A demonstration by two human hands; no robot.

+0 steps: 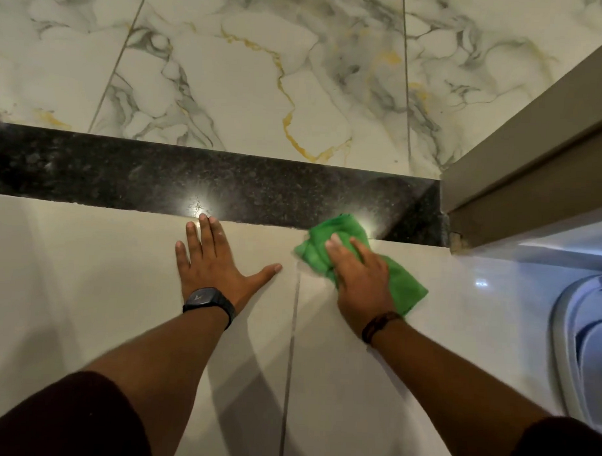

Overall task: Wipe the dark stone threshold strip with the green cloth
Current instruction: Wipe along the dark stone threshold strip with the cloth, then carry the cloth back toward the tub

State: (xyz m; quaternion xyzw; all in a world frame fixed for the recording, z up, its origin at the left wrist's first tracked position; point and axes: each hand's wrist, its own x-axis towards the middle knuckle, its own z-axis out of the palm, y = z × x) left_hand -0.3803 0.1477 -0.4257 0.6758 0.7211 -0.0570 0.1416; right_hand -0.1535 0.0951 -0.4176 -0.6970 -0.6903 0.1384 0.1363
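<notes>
The left hand (pixel 212 259) lies flat on the pale floor tile (pixel 86 288) with its fingers spread wide and nothing in its grip. Its fingertips almost reach the near edge of the dark stone threshold strip (pixel 158 178). It looks like the person is leaning on this hand to stay steady while bending down low. The right hand (pixel 359 274) presses down on the green cloth (pixel 337 236). The palm and fingers lie flat on top of the cloth, so the grip is open and pushing, not closed around it. That is a good way to rub a floor, because a flat hand pushes the whole cloth down. Most of the cloth sits on the pale tile, and only its far tip lies on the dark strip, close to the right end by the brown door frame (pixel 534 161). So I think the wiping of the strip is just starting or working along that end. The cloth is bright green, soft and crumpled, with a loose corner sticking out behind the hand. The strip is black with tiny light specks, and it is shiny, with two bright spots of light on it. It runs from left to right between the pale tile and the white marble floor (pixel 264 73) with grey and gold lines. The left part of the strip looks a bit cloudy.
</notes>
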